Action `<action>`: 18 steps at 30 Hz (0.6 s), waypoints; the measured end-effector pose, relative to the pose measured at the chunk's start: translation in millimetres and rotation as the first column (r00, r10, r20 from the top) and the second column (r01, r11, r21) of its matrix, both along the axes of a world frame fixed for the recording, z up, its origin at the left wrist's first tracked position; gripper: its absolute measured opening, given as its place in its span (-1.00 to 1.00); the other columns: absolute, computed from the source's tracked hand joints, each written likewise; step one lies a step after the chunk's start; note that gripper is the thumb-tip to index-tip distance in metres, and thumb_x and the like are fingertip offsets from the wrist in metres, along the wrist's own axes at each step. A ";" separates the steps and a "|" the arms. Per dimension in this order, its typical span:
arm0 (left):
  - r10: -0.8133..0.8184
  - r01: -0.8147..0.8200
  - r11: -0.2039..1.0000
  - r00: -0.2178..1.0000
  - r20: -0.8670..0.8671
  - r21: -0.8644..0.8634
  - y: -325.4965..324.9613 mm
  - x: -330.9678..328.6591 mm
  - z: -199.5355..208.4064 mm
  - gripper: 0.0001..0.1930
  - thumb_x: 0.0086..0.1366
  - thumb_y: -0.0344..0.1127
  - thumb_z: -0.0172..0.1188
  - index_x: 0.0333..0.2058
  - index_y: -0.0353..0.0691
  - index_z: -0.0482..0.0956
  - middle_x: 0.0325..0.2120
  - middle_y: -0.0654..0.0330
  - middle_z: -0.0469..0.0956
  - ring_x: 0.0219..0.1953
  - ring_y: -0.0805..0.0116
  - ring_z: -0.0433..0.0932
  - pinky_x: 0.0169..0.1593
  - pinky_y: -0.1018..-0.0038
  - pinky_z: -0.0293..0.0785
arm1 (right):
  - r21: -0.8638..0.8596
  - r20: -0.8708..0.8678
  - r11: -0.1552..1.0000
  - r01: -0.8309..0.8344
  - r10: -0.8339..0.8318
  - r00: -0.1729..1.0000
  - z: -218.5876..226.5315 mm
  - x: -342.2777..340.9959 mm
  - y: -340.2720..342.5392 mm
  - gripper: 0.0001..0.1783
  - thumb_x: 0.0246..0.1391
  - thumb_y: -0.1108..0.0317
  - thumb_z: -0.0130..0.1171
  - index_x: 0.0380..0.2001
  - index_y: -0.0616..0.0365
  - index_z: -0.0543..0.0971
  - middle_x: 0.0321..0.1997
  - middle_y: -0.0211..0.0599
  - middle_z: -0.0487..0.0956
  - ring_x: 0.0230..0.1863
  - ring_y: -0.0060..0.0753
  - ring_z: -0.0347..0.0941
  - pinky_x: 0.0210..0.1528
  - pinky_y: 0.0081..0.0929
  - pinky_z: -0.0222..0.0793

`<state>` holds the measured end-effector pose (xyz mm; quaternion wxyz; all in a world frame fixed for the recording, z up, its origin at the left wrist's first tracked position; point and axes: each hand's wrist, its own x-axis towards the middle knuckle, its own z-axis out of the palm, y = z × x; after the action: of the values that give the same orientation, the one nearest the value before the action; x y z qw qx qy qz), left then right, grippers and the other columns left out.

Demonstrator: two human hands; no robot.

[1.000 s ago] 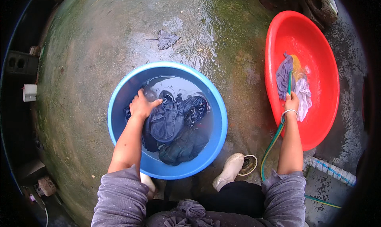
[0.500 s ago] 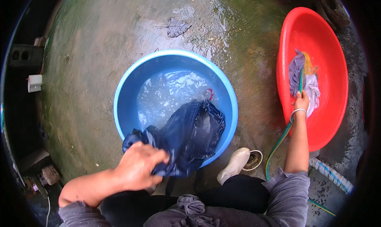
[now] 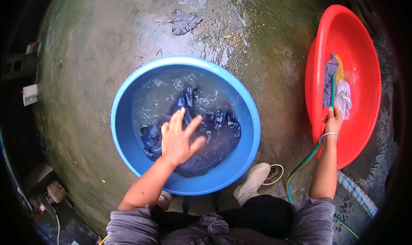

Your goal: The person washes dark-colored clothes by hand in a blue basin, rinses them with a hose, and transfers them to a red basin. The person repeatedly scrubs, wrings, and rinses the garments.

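The left hand – fingers spread wide – is over soaked navy clothing, contact unclear; the right hand grips a green hose.

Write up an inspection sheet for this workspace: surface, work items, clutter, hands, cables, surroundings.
Surface: floor wet and shiny in places, with greenish patches.
Work items: blue basin holding dark blue clothing in cloudy water; red basin holding a grey-purple cloth and a white cloth.
Clutter: dark leaf beyond the blue basin.
Hands: left hand open, fingers spread over the clothing, contact unclear; right hand closed on a green hose, whose end reaches into the red basin.
Cables: thin white cord at lower left; its connection cannot be told.
Surroundings: white box-shaped object at the left edge; pale boot beside a round, pale-rimmed fixture.
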<state>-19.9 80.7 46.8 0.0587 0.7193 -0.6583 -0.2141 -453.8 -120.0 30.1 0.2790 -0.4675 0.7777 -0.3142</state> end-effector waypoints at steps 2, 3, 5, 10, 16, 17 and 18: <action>0.094 -0.094 0.995 0.995 0.022 -0.015 -16.7 6.7 -19.6 -0.43 -0.04 0.01 0.12 0.00 0.09 0.29 0.00 -0.08 0.17 0.06 0.02 0.14 -0.01 0.16 0.06 | 0.002 -0.002 1.000 -0.007 0.007 1.000 2.7 4.7 2.5 -0.65 0.03 0.44 -0.03 -0.09 0.36 0.34 -0.56 -0.48 0.29 -0.64 -0.71 0.19 -0.66 -0.72 0.31; 0.138 -0.138 0.990 0.990 0.019 -0.013 -23.8 11.2 -27.5 -0.44 -0.04 0.01 0.12 -0.01 0.08 0.29 -0.02 -0.07 0.19 0.05 0.02 0.15 0.01 0.14 0.05 | 0.004 -0.010 1.000 -0.011 0.011 1.000 3.4 4.9 3.9 -0.65 0.03 0.44 -0.04 -0.09 0.36 0.34 -0.56 -0.48 0.29 -0.64 -0.71 0.19 -0.66 -0.72 0.31; 0.207 -0.204 0.978 0.969 0.138 -0.034 -38.9 19.2 -42.7 -0.39 -0.05 0.05 0.11 0.03 0.07 0.25 -0.06 -0.04 0.22 0.01 -0.05 0.16 0.05 0.08 0.05 | 0.011 -0.020 1.000 -0.001 0.001 1.000 4.7 2.2 6.2 -0.66 0.03 0.44 -0.04 -0.10 0.35 0.35 -0.56 -0.48 0.30 -0.63 -0.71 0.19 -0.66 -0.73 0.31; 0.492 -0.506 0.852 0.862 0.125 0.134 -76.0 39.6 -51.2 -0.37 -0.04 0.06 0.12 0.02 -0.03 0.24 -0.08 -0.09 0.26 0.01 -0.02 0.18 0.05 0.20 0.13 | 0.006 0.004 1.000 -0.014 0.014 1.000 1.6 4.8 4.0 -0.70 0.02 0.45 -0.04 -0.14 0.33 0.38 -0.55 -0.49 0.30 -0.65 -0.72 0.19 -0.67 -0.72 0.30; 0.400 -0.417 0.887 0.908 0.121 0.198 -90.0 46.3 -13.7 -0.56 -0.12 -0.09 0.13 -0.30 -0.29 0.42 -0.44 -0.08 0.49 -0.34 0.01 0.48 -0.21 0.23 0.36 | -0.032 -0.061 0.999 -0.044 0.042 0.997 -6.1 7.4 -4.5 -0.74 0.00 0.43 -0.01 -0.22 0.32 0.42 -0.59 -0.47 0.30 -0.65 -0.70 0.19 -0.73 -0.70 0.28; 0.309 -0.320 0.933 0.947 0.092 0.166 -73.8 45.6 -1.9 -0.59 -0.13 -0.10 0.13 -0.35 -0.28 0.43 -0.50 -0.07 0.50 -0.39 0.00 0.49 -0.25 0.22 0.37 | -0.029 -0.088 0.998 -0.057 0.054 0.995 -6.6 9.7 -5.3 -0.74 -0.01 0.42 0.00 -0.23 0.34 0.43 -0.59 -0.45 0.31 -0.65 -0.68 0.21 -0.74 -0.69 0.28; 0.245 -0.248 0.950 0.969 0.042 0.191 -61.3 37.4 24.6 -0.63 -0.14 -0.11 0.13 -0.41 -0.27 0.42 -0.54 -0.09 0.48 -0.42 -0.02 0.48 -0.29 0.20 0.36 | -0.013 -0.102 0.998 -0.066 0.064 0.993 -7.6 8.7 -5.6 -0.74 -0.01 0.41 0.00 -0.24 0.34 0.43 -0.58 -0.43 0.33 -0.65 -0.66 0.22 -0.74 -0.67 0.29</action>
<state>17.5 19.4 71.4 0.0085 0.8000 -0.5398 -0.2618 -445.1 -125.6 22.5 0.2454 -0.5101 0.7727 -0.2873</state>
